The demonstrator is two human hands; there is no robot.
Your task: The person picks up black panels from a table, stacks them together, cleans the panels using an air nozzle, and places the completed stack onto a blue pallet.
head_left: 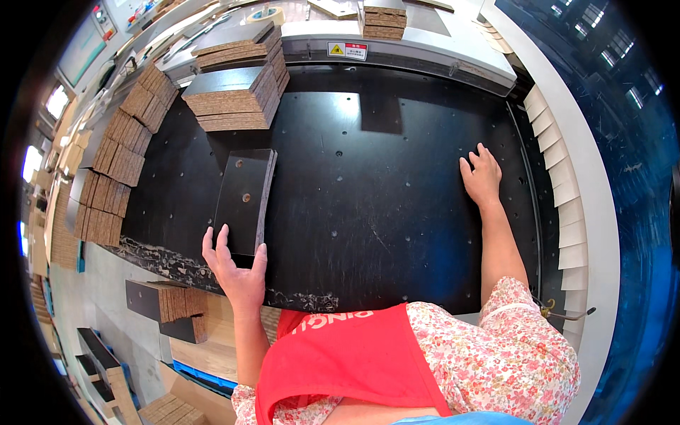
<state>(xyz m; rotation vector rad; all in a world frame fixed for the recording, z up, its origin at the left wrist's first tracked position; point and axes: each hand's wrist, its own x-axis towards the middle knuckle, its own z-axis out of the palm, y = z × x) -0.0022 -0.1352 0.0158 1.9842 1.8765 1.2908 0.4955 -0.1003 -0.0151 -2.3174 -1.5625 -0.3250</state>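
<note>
A dark rectangular board [244,191] with brown chipboard edges and two round holes lies flat on the black table [368,219], left of the middle. My left hand [239,275] is at its near end, thumb along the right edge and fingers at the left edge, closed around it. Further right, my right hand [483,177] rests on the tabletop with its fingers stretched out, holding nothing. Just beyond the board stands a stack of similar dark boards [234,103], with another stack [237,44] behind it.
Several board stacks [117,152] line the table's left edge. At the back is a white machine bed [439,57] with a small stack [383,21] and a tape roll [265,15]. Pale overlapping flaps [570,212] run along the right. More boards [166,301] sit low at left.
</note>
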